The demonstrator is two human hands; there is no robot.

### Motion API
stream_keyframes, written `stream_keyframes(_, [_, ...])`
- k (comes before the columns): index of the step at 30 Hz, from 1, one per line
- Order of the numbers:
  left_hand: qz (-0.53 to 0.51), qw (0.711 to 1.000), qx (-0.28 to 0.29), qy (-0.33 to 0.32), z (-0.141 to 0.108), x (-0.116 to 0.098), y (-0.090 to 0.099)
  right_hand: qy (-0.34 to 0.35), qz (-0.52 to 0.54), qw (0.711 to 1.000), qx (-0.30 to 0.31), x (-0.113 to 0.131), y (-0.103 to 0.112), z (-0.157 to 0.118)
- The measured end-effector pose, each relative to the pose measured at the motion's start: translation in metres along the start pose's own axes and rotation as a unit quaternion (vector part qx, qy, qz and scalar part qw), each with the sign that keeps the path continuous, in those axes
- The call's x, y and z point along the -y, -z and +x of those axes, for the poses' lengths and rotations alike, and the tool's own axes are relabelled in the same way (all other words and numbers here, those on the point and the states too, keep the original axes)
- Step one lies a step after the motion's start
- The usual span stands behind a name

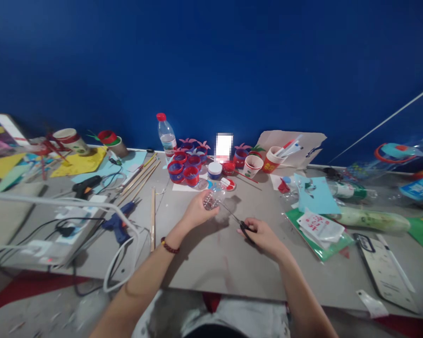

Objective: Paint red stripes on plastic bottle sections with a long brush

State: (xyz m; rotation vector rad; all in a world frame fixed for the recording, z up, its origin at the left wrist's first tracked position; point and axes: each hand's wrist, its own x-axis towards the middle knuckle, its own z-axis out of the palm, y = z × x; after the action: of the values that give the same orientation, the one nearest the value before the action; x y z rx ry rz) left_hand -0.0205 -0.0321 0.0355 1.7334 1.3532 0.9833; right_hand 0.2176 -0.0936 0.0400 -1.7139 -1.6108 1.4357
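Observation:
My left hand (197, 210) is closed around a clear plastic bottle piece (216, 193), held just above the middle of the table. In my right hand (262, 234) is a pair of scissors (246, 227) with black handles, the fingers wrapped round them. The scissor blades point up and left and reach the near edge of the plastic piece. Whether they are cutting into it I cannot tell. Behind the piece stand several red and purple cups (191, 176) and a white-lidded jar (215, 170).
Left lie wooden sticks (152, 218), a blue glue gun (118, 223) and a power strip (70, 234) with looping cables. Beyond stands a red-capped bottle (167, 136). At right are a pen-filled paper cup (272, 159), green packets (310, 234), plastic bottles and a phone (386, 272).

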Motion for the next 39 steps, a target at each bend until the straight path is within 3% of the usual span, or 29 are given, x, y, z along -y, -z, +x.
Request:
stream_keyframes(5, [0.022, 0.999, -0.031, 0.004, -0.001, 0.0, -0.004, 0.008, -0.002, 1.0, -0.009, 0.004, -0.001, -0.002])
stream_keyframes(14, [0.068, 0.997, -0.038, 0.013, -0.003, -0.003, -0.001, 0.003, 0.001, 1.0, -0.009, 0.002, 0.0, 0.0])
stream_keyframes(39, [0.003, 1.0, 0.014, -0.021, 0.001, 0.0, 0.005, 0.0, 0.079, 0.997, 0.018, -0.009, 0.0, 0.006])
